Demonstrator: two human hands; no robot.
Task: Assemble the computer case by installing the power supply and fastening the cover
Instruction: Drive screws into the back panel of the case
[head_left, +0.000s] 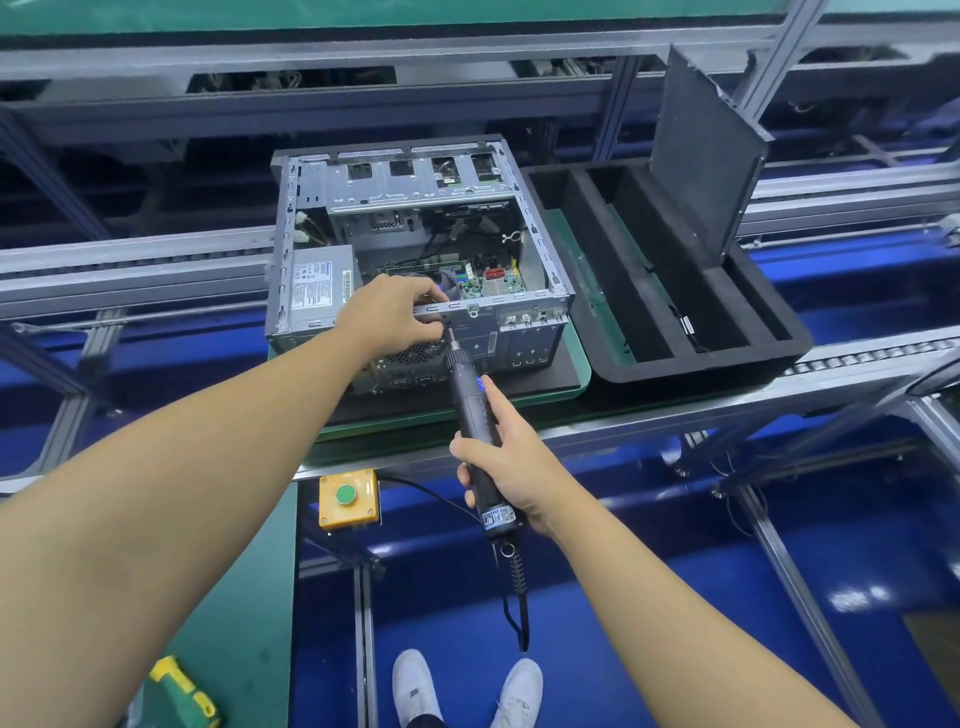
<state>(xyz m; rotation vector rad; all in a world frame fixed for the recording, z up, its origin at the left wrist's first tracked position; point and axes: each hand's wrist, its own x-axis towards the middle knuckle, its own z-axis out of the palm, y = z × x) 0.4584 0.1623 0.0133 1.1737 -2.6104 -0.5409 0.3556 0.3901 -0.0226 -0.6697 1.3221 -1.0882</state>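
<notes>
The open sheet-metal computer case (415, 244) lies on its side on the green-matted bench (576, 384), with the boxy grey power supply (317, 283) in its near-left corner. The left hand (387, 317) curls its fingers over the case's rear rim, fingertips hidden. The right hand (511, 467) wraps the smooth black cylindrical screwdriver (470, 400), whose bit tip is hard to make out.

This is a factory assembly line for electronics. Aluminium-profile frames (795, 582) carry roller conveyor rails (872, 356) above a glossy blue floor (649, 597). A yellow control box (332, 512) with a green push-button hangs at the counter (249, 571) edge. An open computer case (284, 249) sits on a green pallet (581, 382) beside a black foam tray (701, 371), with a corded electric screwdriver (464, 389) at work.
</notes>
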